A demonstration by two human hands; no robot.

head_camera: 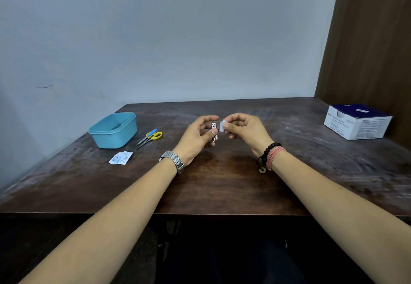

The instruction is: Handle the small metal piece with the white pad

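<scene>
- Nail clipper: a small, slim piece of shiny metal, held above the middle of the dark wooden table.
- Its long axis is seen running nearly upright, one end tipped toward the wall, the other down toward the table.
- It is pinched between thumb and curled fingers of the left hand.
- A small white pad is pinched by the right hand, just beside the clipper's upper end; whether they touch cannot be told.
- Scissors and a blue tub lie well apart to the left.
</scene>
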